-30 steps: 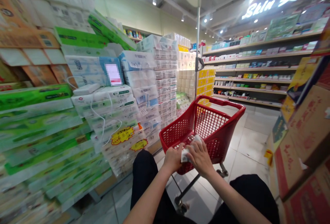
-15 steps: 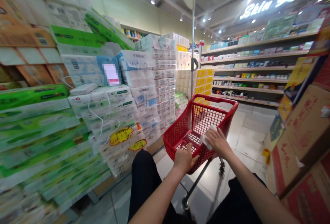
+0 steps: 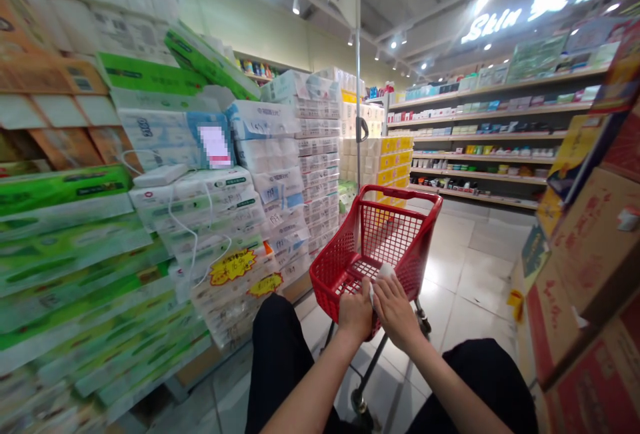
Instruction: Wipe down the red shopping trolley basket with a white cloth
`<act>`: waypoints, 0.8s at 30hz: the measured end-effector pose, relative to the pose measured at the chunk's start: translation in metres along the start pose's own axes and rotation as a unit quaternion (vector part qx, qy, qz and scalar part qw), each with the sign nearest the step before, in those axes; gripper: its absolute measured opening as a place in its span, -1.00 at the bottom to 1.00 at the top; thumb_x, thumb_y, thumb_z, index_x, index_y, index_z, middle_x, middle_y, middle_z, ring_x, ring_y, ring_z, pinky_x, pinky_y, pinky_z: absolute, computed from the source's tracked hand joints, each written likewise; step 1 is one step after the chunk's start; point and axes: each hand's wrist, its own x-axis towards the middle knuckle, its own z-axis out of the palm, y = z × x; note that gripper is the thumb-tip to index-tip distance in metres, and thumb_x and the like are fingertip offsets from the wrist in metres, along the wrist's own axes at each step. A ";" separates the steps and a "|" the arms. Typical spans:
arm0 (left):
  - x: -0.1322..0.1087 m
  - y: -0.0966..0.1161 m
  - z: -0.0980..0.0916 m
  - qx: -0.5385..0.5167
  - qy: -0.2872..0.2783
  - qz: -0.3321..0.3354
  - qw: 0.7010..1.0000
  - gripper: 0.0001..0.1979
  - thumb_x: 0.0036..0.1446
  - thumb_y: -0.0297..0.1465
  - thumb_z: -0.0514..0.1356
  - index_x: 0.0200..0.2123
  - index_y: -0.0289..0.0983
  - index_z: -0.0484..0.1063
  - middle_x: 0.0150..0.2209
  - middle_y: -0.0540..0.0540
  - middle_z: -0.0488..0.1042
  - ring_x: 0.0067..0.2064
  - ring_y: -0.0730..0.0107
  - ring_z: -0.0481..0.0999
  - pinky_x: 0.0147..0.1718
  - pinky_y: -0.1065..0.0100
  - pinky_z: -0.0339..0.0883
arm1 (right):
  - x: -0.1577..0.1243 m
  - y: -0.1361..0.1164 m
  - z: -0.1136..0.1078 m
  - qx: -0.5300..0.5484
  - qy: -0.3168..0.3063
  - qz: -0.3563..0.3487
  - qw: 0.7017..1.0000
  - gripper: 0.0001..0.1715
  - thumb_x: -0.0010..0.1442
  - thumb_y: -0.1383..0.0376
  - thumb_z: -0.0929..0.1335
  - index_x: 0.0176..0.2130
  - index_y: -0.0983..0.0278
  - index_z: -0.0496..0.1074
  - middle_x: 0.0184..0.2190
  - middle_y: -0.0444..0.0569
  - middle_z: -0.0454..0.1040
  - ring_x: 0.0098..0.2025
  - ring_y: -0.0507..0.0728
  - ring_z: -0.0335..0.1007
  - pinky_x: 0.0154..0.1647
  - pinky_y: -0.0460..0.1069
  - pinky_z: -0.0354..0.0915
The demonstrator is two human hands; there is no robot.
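Observation:
A red plastic shopping cart with a mesh basket and metal legs stands between my knees. My left hand is closed over the near rim of its basket, thumb raised on the inner side. Right beside it, my right hand presses a crumpled white tissue against the same near rim. The tissue shows above the fingers and between the two hands; the rest is hidden under the palm. No goods are visible inside the basket.
Stacked packs of tissue paper line the left side, with a white power bank and its cable on top. Cardboard boxes rise on the right. Shelves of small goods stand behind, and a metal pole beyond the cart.
My right hand has moved left and toward me with the tissue, along the cart's rim to my left hand. The cart has turned slightly. My left hand stays at the near rim.

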 end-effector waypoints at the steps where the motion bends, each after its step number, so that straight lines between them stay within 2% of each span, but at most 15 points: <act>1: -0.001 -0.001 -0.001 -0.008 0.002 0.008 1.000 -0.37 0.17 -0.39 0.08 0.28 -0.40 -0.03 -0.23 -0.27 0.51 -0.25 0.11 0.54 -0.19 0.14 0.26 | 0.001 -0.002 -0.002 0.013 -0.003 -0.004 1.000 -0.64 0.36 0.29 0.09 -0.02 0.22 0.35 -0.06 -0.01 0.42 0.16 0.15 0.19 0.35 0.20 -0.10; 5: -0.006 -0.011 -0.012 -0.105 0.019 0.075 0.991 -0.31 0.14 -0.21 0.13 0.26 -0.34 -0.02 -0.14 -0.21 0.49 -0.17 0.12 0.50 -0.11 0.14 0.26 | 0.005 0.012 -0.014 0.047 -0.032 -0.037 0.998 -0.67 0.37 0.23 0.10 -0.10 0.17 0.38 -0.10 -0.05 0.43 0.12 0.12 0.22 0.32 0.19 -0.04; 7: -0.007 -0.026 -0.018 -0.134 0.026 0.114 0.984 -0.25 0.06 -0.11 0.21 0.24 -0.25 0.03 -0.03 -0.19 0.44 -0.07 0.11 0.45 -0.04 0.14 0.24 | 0.006 0.024 -0.019 0.049 -0.039 -0.043 0.997 -0.67 0.37 0.21 0.11 -0.09 0.16 0.38 -0.08 -0.05 0.42 0.13 0.12 0.21 0.31 0.19 0.00; 9: -0.006 -0.048 -0.024 -0.127 0.032 0.140 0.981 -0.25 -0.04 -0.04 0.28 0.17 -0.18 0.16 0.02 -0.15 0.39 0.03 0.11 0.38 0.11 0.11 0.13 | 0.005 0.036 -0.021 0.046 -0.042 -0.035 0.997 -0.66 0.37 0.20 0.10 -0.07 0.16 0.37 -0.05 -0.04 0.41 0.15 0.13 0.20 0.29 0.19 0.03; 11: -0.001 -0.072 -0.026 -0.101 0.033 0.140 0.984 -0.37 -0.08 0.00 0.31 0.01 -0.16 0.32 -0.05 -0.11 0.42 0.03 0.13 0.37 0.21 0.06 -0.04 | 0.003 0.049 -0.022 0.040 -0.045 -0.020 0.998 -0.64 0.37 0.21 0.08 -0.06 0.16 0.37 -0.03 -0.04 0.41 0.17 0.13 0.19 0.28 0.20 0.03; 14: 0.005 -0.096 -0.023 -0.072 0.027 0.136 0.988 -0.58 -0.01 -0.03 0.29 -0.19 -0.18 0.39 -0.21 -0.05 0.44 -0.08 0.23 0.41 0.24 0.10 -0.07 | -0.001 0.063 -0.021 0.027 -0.044 0.017 0.999 -0.60 0.38 0.21 0.04 -0.07 0.17 0.36 -0.01 -0.03 0.40 0.20 0.13 0.16 0.28 0.19 0.01; 16: 0.008 -0.096 -0.017 -0.062 0.039 0.131 0.989 -0.64 0.02 -0.08 0.29 -0.22 -0.18 0.38 -0.26 -0.03 0.43 -0.11 0.26 0.41 0.23 0.13 -0.04 | -0.006 0.065 -0.019 0.015 -0.033 0.050 0.998 -0.59 0.38 0.21 0.03 -0.07 0.17 0.35 0.00 -0.03 0.40 0.21 0.14 0.14 0.29 0.19 -0.01; 18: 0.009 -0.088 -0.010 -0.056 0.059 0.123 0.989 -0.65 0.04 -0.10 0.29 -0.21 -0.18 0.36 -0.26 -0.02 0.42 -0.12 0.25 0.40 0.23 0.13 -0.03 | -0.015 0.059 -0.016 0.006 -0.011 0.082 0.997 -0.60 0.37 0.21 0.03 -0.07 0.17 0.34 0.02 -0.03 0.39 0.23 0.15 0.11 0.30 0.20 -0.05; 22: 0.009 -0.070 -0.001 -0.063 0.088 0.121 0.987 -0.70 0.13 -0.14 0.21 -0.16 -0.19 0.34 -0.24 -0.03 0.41 -0.11 0.24 0.38 0.23 0.12 -0.04 | -0.042 0.030 -0.004 -0.005 0.040 0.092 0.995 -0.62 0.34 0.21 0.09 0.06 0.15 0.28 0.05 0.02 0.35 0.25 0.23 0.06 0.31 0.25 -0.09; 24: 0.008 -0.065 0.000 -0.069 0.093 0.120 0.986 -0.70 0.13 -0.16 0.21 -0.14 -0.20 0.33 -0.22 -0.06 0.41 -0.10 0.21 0.37 0.23 0.10 -0.04 | -0.050 0.013 0.003 -0.025 0.057 0.097 0.993 -0.53 0.32 0.19 0.14 0.18 0.16 0.17 0.09 0.07 0.31 0.25 0.28 0.04 0.29 0.30 -0.09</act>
